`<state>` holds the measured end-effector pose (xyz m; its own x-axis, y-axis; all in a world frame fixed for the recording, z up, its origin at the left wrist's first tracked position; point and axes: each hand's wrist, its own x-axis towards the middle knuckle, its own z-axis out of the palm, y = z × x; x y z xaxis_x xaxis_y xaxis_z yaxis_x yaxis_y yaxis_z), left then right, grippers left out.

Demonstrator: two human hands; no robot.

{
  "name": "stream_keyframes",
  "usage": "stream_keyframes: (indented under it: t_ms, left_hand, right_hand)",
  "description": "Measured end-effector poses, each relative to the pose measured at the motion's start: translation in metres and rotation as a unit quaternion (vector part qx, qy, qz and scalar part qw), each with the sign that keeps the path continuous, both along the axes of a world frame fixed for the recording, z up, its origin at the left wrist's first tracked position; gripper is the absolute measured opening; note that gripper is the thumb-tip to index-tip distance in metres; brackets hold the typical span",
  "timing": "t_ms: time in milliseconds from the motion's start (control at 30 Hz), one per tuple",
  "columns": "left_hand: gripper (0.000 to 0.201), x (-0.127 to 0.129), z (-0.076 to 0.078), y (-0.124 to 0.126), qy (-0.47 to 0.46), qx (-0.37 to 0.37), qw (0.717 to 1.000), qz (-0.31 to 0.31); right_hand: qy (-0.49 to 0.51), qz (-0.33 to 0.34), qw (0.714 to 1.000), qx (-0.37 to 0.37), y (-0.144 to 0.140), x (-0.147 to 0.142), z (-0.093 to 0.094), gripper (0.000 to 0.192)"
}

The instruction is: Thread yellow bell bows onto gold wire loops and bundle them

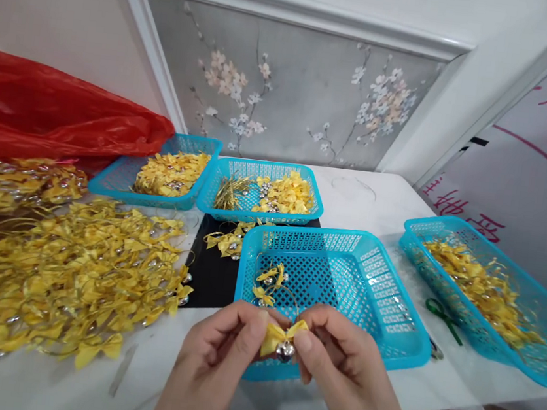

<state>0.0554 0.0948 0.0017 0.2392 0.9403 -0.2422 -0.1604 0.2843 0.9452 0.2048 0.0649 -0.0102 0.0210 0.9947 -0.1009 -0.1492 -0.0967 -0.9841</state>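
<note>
Between the two hands, at the near edge of the white tabletop [354,194], a small yellow ribbon bow with a silver bell [282,339] is pinched from both sides: the left hand [217,350] has its thumb and forefinger closed on the bow's left wing, the right hand [335,357] closed likewise on its right wing, the other fingers curled under. Just beyond the fingertips stands a turquoise perforated plastic basket [367,288] that holds only two or so finished bows with thin gold loops [268,283], so by my judgement this batch is barely begun. Well to the left of the left hand lies a big heap of yellow bows with gold cords [63,273], seemingly work already made up. Farther off, two more turquoise baskets [255,193] hold loose yellow ribbon pieces, bells and gold cord, with plenty left. To the right of the right hand, another long basket [491,289] is part-filled with bows
</note>
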Motion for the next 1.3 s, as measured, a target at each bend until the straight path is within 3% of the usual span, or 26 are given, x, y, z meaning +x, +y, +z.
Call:
stream_keyframes:
  t_ms: [200,333,400,567,667,800,967,1133,1300]
  left_hand:
    - [0.026,0.002,0.004,-0.002,0.02,0.001,1.0,0.019]
    - [0.021,0.004,0.005,0.001,0.05,0.02,0.998,-0.045]
    - [0.023,0.006,0.003,0.003,0.009,-0.001,0.998,-0.064]
    - [0.026,0.014,-0.002,0.002,-0.14,-0.049,0.988,-0.039]
    - [0.027,0.013,-0.003,0.001,-0.123,-0.033,0.991,-0.032]
    - [0.021,0.008,0.005,0.001,-0.069,-0.005,0.998,0.003]
    - [0.024,0.006,0.016,0.0,-0.141,-0.067,0.988,0.014]
    - [0.019,0.004,0.01,0.002,-0.126,-0.088,0.988,0.007]
    - [0.015,-0.001,0.004,0.006,-0.11,-0.071,0.991,0.017]
  right_hand:
    - [-0.015,-0.005,1.0,-0.003,-0.001,0.003,0.002,0.029]
    - [0.01,-0.017,1.0,0.021,-0.001,-0.001,0.005,0.025]
    - [0.044,-0.017,0.999,0.024,0.0,-0.004,0.001,0.024]
    - [0.183,-0.012,0.982,0.043,0.005,-0.012,-0.018,0.023]
    - [0.214,-0.008,0.975,0.051,0.007,-0.011,-0.023,0.02]
    - [0.111,-0.035,0.983,0.145,0.01,-0.005,-0.02,0.015]
    - [0.04,-0.039,0.975,0.213,0.009,-0.001,-0.016,0.014]
    - [-0.03,-0.024,0.977,0.208,0.006,0.001,-0.014,0.014]
    - [-0.144,-0.049,0.953,0.261,0.006,0.004,-0.015,0.015]
